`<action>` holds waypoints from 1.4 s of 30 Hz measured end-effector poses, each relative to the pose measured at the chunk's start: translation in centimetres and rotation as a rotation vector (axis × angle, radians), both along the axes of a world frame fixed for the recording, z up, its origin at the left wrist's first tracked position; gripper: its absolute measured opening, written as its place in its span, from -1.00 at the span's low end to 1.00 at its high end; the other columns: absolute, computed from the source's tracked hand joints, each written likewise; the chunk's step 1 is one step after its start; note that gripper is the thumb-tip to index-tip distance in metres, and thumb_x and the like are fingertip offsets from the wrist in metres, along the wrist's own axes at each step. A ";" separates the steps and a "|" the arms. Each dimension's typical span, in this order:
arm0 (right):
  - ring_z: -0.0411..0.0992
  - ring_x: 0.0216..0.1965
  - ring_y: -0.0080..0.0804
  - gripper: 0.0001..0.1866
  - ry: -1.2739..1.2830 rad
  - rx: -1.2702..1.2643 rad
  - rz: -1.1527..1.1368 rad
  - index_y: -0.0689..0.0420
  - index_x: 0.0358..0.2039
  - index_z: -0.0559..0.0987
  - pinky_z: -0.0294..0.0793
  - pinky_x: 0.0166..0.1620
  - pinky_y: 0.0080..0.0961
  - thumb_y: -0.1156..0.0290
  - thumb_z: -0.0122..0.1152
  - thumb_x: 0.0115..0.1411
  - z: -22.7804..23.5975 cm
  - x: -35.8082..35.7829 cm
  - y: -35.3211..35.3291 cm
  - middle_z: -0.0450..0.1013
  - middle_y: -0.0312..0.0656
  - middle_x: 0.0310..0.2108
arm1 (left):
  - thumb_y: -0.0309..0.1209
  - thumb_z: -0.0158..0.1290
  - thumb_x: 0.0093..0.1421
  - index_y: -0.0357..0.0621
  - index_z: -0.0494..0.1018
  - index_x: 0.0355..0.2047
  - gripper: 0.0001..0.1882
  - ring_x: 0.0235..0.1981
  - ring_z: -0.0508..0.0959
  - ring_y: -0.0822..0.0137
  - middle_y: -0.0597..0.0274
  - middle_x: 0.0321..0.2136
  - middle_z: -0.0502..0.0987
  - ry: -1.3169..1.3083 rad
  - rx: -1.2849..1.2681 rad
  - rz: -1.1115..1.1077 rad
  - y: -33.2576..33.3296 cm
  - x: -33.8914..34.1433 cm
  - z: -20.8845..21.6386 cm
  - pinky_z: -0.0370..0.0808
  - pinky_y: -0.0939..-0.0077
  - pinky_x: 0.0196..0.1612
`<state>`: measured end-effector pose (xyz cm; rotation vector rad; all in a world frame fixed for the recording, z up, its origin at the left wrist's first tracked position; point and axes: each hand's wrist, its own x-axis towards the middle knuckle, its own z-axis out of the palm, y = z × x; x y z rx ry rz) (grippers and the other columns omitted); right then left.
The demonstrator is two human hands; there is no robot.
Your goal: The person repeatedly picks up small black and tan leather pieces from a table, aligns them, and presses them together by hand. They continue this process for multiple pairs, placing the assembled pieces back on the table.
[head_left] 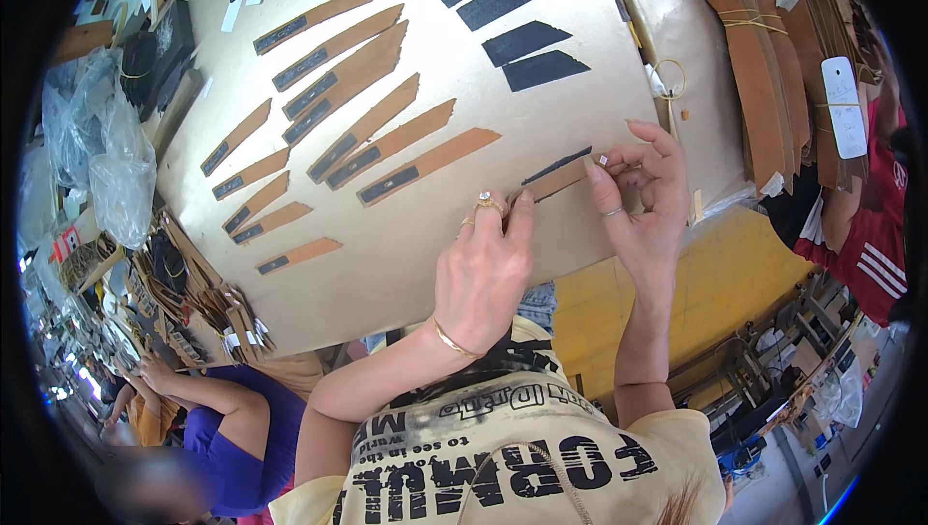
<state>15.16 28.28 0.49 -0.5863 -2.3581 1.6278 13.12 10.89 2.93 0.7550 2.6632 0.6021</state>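
Note:
A narrow brown leather-like strip [561, 180] with a dark strip along its far edge lies on the table in front of me. My left hand [481, 278] is closed, its fingertips pressed on the strip's left end. At the other end, my right hand [646, 198] pinches the strip between thumb and forefinger, with the other fingers curled above it. A tiny white square [603, 160] shows by the right fingertips. To the left, several brown strips [454, 153] with dark end patches lie in slanted rows. Several black pieces [546, 71] are laid out farther away.
Bundles of brown strips [754, 51] tied with bands are at the right, one bearing a white tag [844, 107]. Clear plastic bags [121, 148] and stacked pieces [198, 283] crowd the left edge. One person in purple [256, 428] works at left, another in red [875, 259] at right.

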 end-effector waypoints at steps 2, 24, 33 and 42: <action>0.46 -0.43 -0.58 -0.52 -0.003 0.085 0.016 0.17 0.07 0.42 0.47 -0.35 -0.66 0.57 0.34 0.14 0.0 0.2 0.0 0.51 -0.24 -0.39 | -0.63 0.13 0.06 -0.25 0.53 -0.05 -0.61 -0.47 0.53 0.22 0.10 -0.35 0.38 0.025 0.051 0.051 0.1 0.0 -0.1 0.51 0.41 -0.50; 0.42 -0.45 -0.60 -0.64 0.186 0.073 -0.029 0.22 -0.16 0.36 0.42 -0.40 -0.69 0.64 0.35 0.12 -2.2 0.9 -0.5 0.50 -0.17 -0.32 | -0.64 0.08 0.01 -0.31 0.49 -0.01 -0.55 -0.35 0.58 0.21 0.05 -0.25 0.41 0.003 0.007 0.002 0.1 -0.2 0.3 0.58 0.51 -0.41; 0.41 -0.48 -0.61 -0.66 0.172 0.058 -0.090 0.22 -0.20 0.36 0.39 -0.44 -0.70 0.64 0.34 0.12 -2.6 1.0 -0.9 0.51 -0.21 -0.34 | -0.64 0.07 0.00 -0.31 0.48 -0.01 -0.53 -0.36 0.59 0.19 0.04 -0.23 0.42 -0.012 0.015 0.002 0.1 -0.3 0.4 0.59 0.49 -0.41; 0.40 -0.16 -0.31 -0.70 0.084 0.716 0.086 -0.01 -0.22 0.64 0.45 -0.20 -0.46 0.65 0.31 0.04 -1.4 1.3 -1.1 0.47 -0.17 -0.06 | -0.62 0.14 0.09 -0.20 0.56 -0.11 -0.68 -0.53 0.49 0.19 0.14 -0.41 0.36 0.051 0.109 0.071 0.3 -0.3 -0.1 0.48 0.34 -0.52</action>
